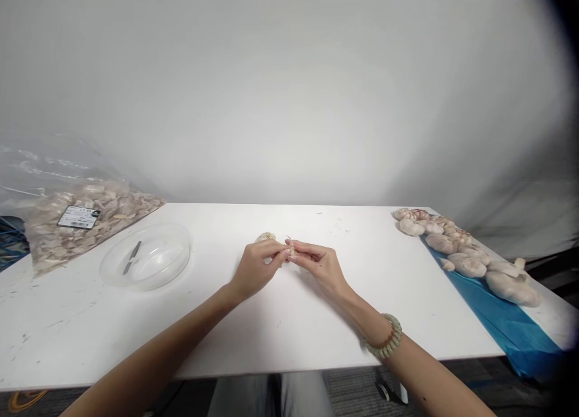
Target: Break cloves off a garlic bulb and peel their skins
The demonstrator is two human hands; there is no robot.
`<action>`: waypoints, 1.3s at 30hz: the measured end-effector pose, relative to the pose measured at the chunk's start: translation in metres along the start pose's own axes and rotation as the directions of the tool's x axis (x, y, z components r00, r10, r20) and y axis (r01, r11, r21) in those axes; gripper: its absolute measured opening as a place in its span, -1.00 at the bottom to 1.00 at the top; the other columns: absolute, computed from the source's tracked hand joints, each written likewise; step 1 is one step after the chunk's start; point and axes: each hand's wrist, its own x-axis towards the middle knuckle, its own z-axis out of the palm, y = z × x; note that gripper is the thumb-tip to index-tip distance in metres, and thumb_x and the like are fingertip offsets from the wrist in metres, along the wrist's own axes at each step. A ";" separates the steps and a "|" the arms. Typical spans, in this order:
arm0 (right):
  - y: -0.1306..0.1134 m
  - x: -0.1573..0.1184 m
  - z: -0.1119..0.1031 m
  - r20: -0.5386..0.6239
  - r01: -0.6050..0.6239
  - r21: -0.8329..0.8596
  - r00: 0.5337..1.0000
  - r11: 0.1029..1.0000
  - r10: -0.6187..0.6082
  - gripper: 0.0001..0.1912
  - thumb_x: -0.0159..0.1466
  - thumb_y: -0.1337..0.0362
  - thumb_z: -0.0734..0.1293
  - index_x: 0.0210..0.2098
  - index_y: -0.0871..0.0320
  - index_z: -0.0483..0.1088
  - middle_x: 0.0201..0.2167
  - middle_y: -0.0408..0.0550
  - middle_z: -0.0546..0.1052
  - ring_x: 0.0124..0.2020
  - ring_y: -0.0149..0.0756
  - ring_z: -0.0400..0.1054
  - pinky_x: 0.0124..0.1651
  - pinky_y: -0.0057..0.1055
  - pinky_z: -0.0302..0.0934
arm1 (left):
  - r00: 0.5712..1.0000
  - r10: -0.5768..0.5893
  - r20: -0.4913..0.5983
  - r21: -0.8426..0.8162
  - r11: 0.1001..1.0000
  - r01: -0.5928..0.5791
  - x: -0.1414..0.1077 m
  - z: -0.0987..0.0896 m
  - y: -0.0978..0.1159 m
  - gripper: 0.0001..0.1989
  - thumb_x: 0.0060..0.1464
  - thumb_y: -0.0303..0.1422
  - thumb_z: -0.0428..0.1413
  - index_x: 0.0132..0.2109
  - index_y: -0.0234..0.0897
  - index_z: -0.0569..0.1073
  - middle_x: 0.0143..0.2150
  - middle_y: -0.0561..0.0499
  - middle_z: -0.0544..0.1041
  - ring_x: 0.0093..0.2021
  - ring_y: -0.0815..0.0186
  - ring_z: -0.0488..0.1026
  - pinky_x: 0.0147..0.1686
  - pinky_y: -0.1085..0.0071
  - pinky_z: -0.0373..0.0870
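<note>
Over the middle of the table, my left hand (259, 265) and my right hand (322, 266) meet at the fingertips. Both pinch a small, pale garlic clove (292, 250), mostly covered by the fingers. A thin wisp, perhaps skin, sticks up from it. Just behind my left hand lies a garlic bulb (266, 236), partly hidden by that hand.
To the left stands a clear plastic bowl (184, 257) with a small knife (132, 257) in it. Beyond it sits a labelled clear bag of garlic skins (113, 203). Several garlic bulbs (468, 264) lie along a blue plastic sheet (506, 323) at the right edge.
</note>
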 end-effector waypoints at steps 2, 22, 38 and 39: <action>0.000 0.000 -0.001 0.001 0.006 -0.011 1.000 1.000 -0.006 -0.73 -0.02 0.23 0.46 -0.30 0.12 0.52 -0.14 0.02 0.52 0.03 -0.09 0.30 0.12 -0.10 0.16 | 1.000 0.002 -0.005 -0.004 1.000 -0.002 0.000 0.000 0.000 -0.79 0.13 -0.38 0.01 -0.42 -0.29 0.49 -0.48 0.01 0.49 -0.46 0.38 0.36 -0.34 0.41 0.33; 0.004 -0.001 0.001 -0.027 0.006 -0.058 1.000 0.998 -0.008 -0.73 -0.05 0.21 0.47 -0.33 0.11 0.53 -0.16 0.00 0.53 -0.01 -0.07 0.34 0.11 -0.07 0.18 | 0.997 0.047 -0.059 0.021 0.999 -0.046 -0.003 0.002 -0.002 -0.84 0.07 -0.44 0.04 -0.37 -0.29 0.52 -0.45 -0.01 0.53 -0.43 0.35 0.43 -0.36 0.41 0.37; 0.006 -0.002 0.002 0.063 0.019 -0.078 0.998 0.997 -0.015 -0.76 0.08 0.21 0.39 -0.25 0.13 0.50 -0.21 0.01 0.55 -0.13 -0.14 0.41 -0.02 -0.19 0.25 | 0.994 0.053 -0.097 0.046 0.998 -0.048 -0.004 0.007 -0.008 -0.86 0.04 -0.47 0.05 -0.31 -0.29 0.51 -0.40 -0.01 0.55 -0.42 0.37 0.44 -0.39 0.43 0.39; 0.006 -0.002 0.002 0.058 0.012 -0.069 0.998 0.998 -0.008 -0.75 0.08 0.20 0.40 -0.25 0.13 0.50 -0.22 0.01 0.55 -0.15 -0.15 0.41 -0.03 -0.20 0.26 | 0.993 0.054 -0.104 0.048 0.998 -0.049 -0.005 0.007 -0.008 -0.87 0.05 -0.47 0.05 -0.30 -0.29 0.51 -0.41 -0.01 0.54 -0.43 0.37 0.43 -0.39 0.43 0.39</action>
